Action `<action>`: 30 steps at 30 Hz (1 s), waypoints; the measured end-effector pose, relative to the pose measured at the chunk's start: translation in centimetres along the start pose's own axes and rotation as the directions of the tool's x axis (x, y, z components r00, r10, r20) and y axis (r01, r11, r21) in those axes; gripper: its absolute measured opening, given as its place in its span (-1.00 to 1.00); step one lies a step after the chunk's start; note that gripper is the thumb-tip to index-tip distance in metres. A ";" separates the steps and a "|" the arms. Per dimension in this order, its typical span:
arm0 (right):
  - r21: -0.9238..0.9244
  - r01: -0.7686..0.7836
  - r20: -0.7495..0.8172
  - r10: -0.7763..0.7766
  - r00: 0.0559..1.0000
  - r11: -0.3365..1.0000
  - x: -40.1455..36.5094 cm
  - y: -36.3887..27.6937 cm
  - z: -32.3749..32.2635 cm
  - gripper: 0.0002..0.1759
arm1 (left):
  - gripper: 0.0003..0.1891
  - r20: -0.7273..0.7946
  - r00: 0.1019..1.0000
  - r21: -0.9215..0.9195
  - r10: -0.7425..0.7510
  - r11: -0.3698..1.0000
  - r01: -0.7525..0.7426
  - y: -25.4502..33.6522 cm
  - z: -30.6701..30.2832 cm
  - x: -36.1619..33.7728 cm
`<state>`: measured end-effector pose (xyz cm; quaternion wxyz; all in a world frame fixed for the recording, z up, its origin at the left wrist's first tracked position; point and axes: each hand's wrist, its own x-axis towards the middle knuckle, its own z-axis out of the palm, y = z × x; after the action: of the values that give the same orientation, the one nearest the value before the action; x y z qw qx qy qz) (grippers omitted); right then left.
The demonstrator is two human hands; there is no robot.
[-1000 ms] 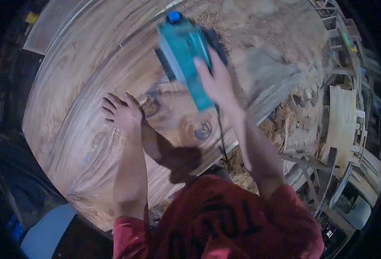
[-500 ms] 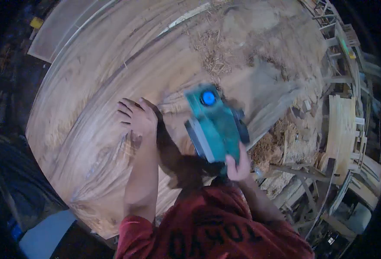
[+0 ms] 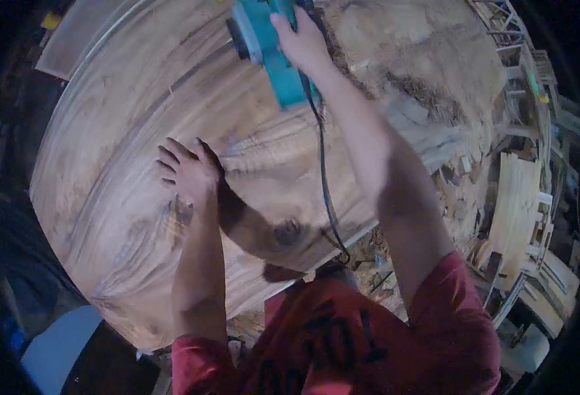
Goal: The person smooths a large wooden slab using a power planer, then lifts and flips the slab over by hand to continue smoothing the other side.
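Note:
A wide wooden slab (image 3: 257,217) with strong curved grain lies beneath both hands. My right hand (image 3: 305,45) is wrapped round the handle of a teal electric planer (image 3: 280,76), at the far side of the slab. The planer's front end runs out of the top of the view. From its rear a dark power cord (image 3: 323,164) trails back across the wood toward my body. My left hand (image 3: 193,172) lies flat on the slab with its fingers spread, left of the planer and nearer to me.
Wood shavings (image 3: 428,95) are scattered over the slab's far right part. On the right, pale boards (image 3: 515,210) and scrap wood are piled up. A dark cover (image 3: 23,250) and a light blue rounded object (image 3: 59,349) are at the lower left.
My right hand has moved the planer forward, away from my body, and the arm is now stretched out. The cord has come into view. My left hand stays spread on the slab.

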<state>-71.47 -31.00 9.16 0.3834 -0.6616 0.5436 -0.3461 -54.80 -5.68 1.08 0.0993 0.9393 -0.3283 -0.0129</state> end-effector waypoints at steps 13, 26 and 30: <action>0.145 -0.555 0.276 0.505 0.818 0.819 -40.8 -0.2 -16.7 -0.42 | -0.23 0.044 0.995 0.011 0.092 0.996 -0.093 0.1 0.3 0.3; -0.044 -0.125 0.104 0.129 0.986 0.991 -5.9 -0.4 -7.2 -0.57 | -0.26 -0.007 0.998 -0.058 0.069 0.996 -0.070 8.3 2.2 1.4; -0.079 -0.087 0.133 0.097 0.986 0.993 9.1 -2.2 -4.0 -0.43 | -0.28 -0.039 0.998 -0.027 0.041 0.999 -0.042 9.2 1.8 1.4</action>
<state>-72.44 -40.22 13.38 0.4107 -0.6716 0.5584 -0.2617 -59.52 -13.88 1.12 0.1186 0.9309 -0.3456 0.0026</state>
